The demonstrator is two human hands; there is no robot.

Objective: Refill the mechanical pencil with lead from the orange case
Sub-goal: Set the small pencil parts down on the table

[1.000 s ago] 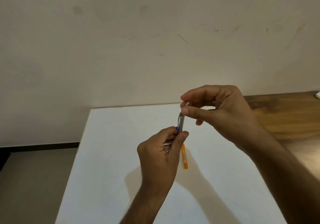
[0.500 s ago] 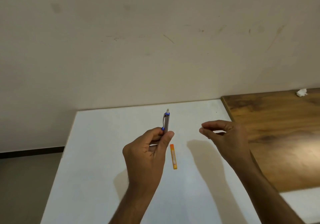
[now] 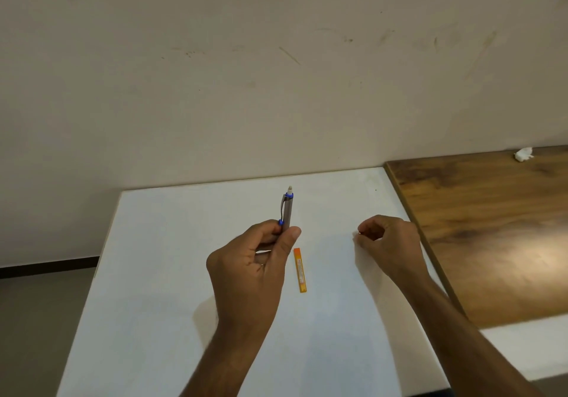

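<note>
Silver cap [image 3: 359,233]? in R pinch, unclear.

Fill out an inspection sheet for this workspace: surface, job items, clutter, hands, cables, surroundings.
Surface: white table, with a brown wooden table against its right side.
Job items: mechanical pencil held upright, white eraser end on top; orange lead case lying flat on the white table, apart from both hands.
Clutter: small crumpled white scrap at the far end of the wooden table.
Hands: left hand grips the pencil's lower barrel; right hand low over the white table, fingertips pinched together, whatever they hold too small to tell.
Cables: nothing seen.
Surroundings: scuffed beige wall; grey floor at left.
</note>
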